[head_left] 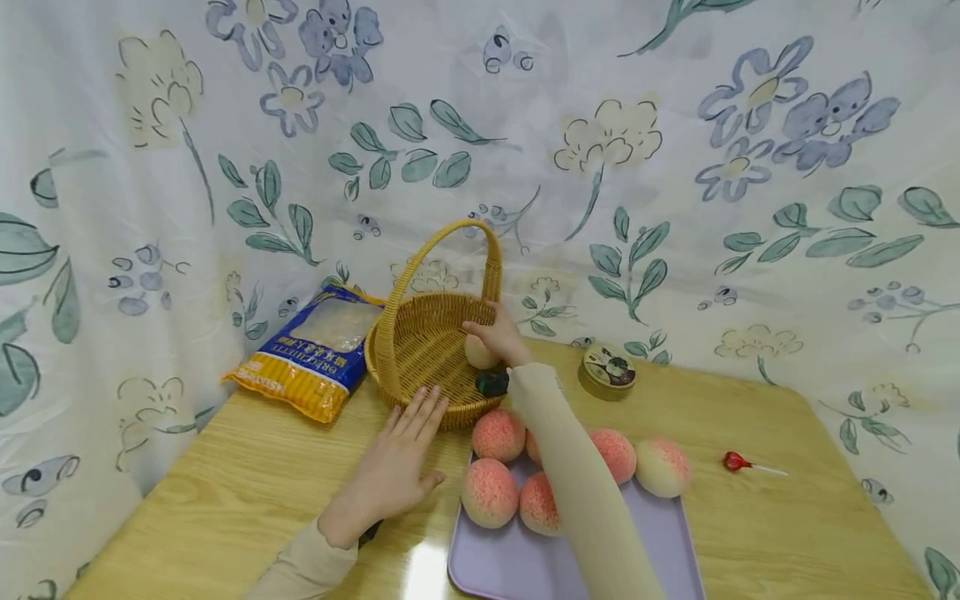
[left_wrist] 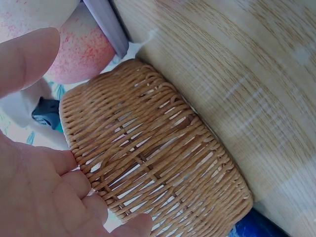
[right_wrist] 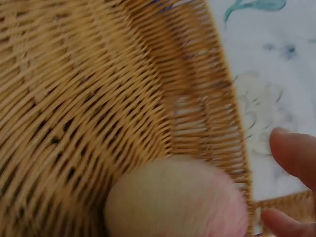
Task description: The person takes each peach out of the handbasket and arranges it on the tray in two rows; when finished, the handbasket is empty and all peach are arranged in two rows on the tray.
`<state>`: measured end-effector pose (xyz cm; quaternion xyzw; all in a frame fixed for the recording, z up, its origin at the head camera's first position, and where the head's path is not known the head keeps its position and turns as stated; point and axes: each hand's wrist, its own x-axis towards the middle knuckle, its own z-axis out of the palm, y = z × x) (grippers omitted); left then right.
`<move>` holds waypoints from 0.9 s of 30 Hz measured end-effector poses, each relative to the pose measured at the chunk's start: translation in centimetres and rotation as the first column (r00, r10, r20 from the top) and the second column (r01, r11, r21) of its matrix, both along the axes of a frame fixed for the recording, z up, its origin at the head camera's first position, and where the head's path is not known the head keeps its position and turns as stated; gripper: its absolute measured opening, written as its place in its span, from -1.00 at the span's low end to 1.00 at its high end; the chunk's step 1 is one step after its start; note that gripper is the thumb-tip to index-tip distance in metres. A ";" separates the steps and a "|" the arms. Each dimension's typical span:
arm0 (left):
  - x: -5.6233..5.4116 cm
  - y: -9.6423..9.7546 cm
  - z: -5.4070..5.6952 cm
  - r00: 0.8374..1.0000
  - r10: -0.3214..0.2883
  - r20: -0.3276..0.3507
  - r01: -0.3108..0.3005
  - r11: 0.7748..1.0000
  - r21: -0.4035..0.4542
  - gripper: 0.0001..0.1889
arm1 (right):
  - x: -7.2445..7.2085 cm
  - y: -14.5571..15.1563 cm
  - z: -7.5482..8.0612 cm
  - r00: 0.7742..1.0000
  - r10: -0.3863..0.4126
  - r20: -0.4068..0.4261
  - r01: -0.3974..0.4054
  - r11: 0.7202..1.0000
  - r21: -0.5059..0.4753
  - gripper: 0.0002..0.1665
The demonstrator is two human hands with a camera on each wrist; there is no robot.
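Note:
A round wicker basket [head_left: 423,329] with a tall arched handle stands at the back of the table, and one pale, pink-tinged peach [head_left: 480,353] lies inside at its right side. My right hand [head_left: 501,335] is above that peach; in the right wrist view its fingertips [right_wrist: 291,153] are spread and apart from the peach [right_wrist: 175,200]. My left hand [head_left: 397,454] rests with straight fingers on the basket's near rim, and the left wrist view shows them touching the woven wall [left_wrist: 148,148]. Several pink-speckled peaches [head_left: 490,493] sit on a lilac tray [head_left: 517,571], partly hidden by my right sleeve.
A blue and yellow pasta bag [head_left: 311,354] lies left of the basket. Right of it stands a small round tin [head_left: 607,371]. A red lollipop [head_left: 737,461] lies on the table at the right. A floral curtain [head_left: 525,167] hangs behind the table.

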<state>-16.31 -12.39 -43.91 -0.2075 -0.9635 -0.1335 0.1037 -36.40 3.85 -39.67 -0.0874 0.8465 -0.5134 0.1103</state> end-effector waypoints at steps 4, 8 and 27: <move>-0.1 0.1 0.3 1.000 0.002 -0.021 -0.002 1.000 -0.007 0.03 | -0.5 0.3 -1.0 0.998 0.045 0.035 -0.047 0.996 0.069 -0.18; -0.2 0.4 0.4 1.000 -0.004 -0.007 0.004 1.000 0.010 0.04 | -0.5 0.4 -1.2 0.996 0.076 0.040 -0.080 0.989 0.128 -0.23; -0.1 0.1 0.0 1.000 0.015 0.017 -0.014 1.000 -0.005 0.04 | 0.4 1.3 1.1 0.981 0.168 0.094 -0.154 0.977 -0.148 -0.20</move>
